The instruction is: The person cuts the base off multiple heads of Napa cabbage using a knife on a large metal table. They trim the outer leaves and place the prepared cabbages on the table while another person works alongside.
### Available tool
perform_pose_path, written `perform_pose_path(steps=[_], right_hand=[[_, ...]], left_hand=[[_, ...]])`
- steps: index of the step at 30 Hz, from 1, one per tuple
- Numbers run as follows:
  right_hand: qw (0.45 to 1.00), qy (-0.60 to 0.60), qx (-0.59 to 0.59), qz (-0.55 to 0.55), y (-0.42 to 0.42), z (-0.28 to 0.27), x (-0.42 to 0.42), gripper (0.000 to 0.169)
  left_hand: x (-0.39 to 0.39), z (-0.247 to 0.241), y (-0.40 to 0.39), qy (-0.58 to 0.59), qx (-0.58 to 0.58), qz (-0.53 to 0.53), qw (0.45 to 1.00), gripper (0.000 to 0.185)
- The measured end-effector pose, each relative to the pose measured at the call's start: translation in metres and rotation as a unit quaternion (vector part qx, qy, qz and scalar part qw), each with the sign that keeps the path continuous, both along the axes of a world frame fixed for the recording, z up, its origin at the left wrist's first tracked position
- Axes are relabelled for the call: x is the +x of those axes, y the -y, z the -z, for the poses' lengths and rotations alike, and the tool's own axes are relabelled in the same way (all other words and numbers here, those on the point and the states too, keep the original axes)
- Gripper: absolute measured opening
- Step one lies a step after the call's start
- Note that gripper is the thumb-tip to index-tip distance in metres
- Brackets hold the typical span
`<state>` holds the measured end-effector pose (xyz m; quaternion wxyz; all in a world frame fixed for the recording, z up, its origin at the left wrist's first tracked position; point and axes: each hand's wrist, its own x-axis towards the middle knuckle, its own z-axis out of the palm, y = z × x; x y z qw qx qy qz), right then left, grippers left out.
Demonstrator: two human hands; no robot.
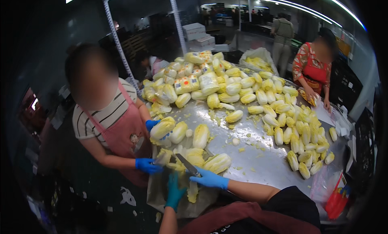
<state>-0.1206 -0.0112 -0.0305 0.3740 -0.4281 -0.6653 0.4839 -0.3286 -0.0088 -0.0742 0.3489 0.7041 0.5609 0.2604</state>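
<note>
My right hand (209, 178), in a light blue glove, grips the handle of a knife (188, 165) whose blade points up and left over loose cabbage leaves. My left hand (175, 190), in a teal glove, is slightly blurred at the table's near left edge, with its fingers apart and nothing plainly in it. Between my hands hangs a pale yellow cabbage leaf (192, 192). Just beyond the knife lies a trimmed napa cabbage (217, 163), beside a heap of outer leaves (194, 156). Another napa cabbage (201, 136) lies farther back.
At the left, a co-worker's blue-gloved hand (148, 166) holds a blurred blade; their other hand (151, 124) touches a cabbage (163, 128). Cabbages, some bagged (209, 83), are piled across the metal table (224, 146). Another person (315, 64) handles a cabbage at the far right.
</note>
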Motion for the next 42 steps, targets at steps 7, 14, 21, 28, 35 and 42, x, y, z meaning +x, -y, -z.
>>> perform_pose_path(steps=[7, 14, 21, 28, 35, 42], right_hand=[[0.888, 0.064, -0.242, 0.387, 0.080, -0.013, 0.148, 0.041], [0.763, 0.425, -0.109, 0.475, 0.202, 0.050, 0.242, 0.035], [0.767, 0.524, 0.019, 0.369, 0.147, 0.010, 0.225, 0.047], [0.942, 0.320, 0.025, 0.096, 0.090, 0.003, 0.181, 0.039], [0.957, 0.278, 0.007, -0.085, 0.078, -0.005, 0.114, 0.030], [0.955, 0.254, 0.079, -0.133, 0.076, -0.010, 0.043, 0.022]], left_hand=[[-0.020, 0.040, 0.044, 0.019, -0.063, -0.076, 0.995, 0.046], [0.006, 0.052, 0.068, 0.123, -0.089, -0.062, 0.986, 0.029], [0.001, 0.047, 0.100, 0.129, -0.039, -0.094, 0.986, 0.026], [-0.001, 0.009, 0.153, 0.048, -0.052, -0.167, 0.983, 0.025], [0.003, 0.048, 0.156, 0.142, -0.077, -0.186, 0.969, 0.026], [-0.048, 0.006, 0.190, 0.126, -0.070, -0.267, 0.953, 0.027]])
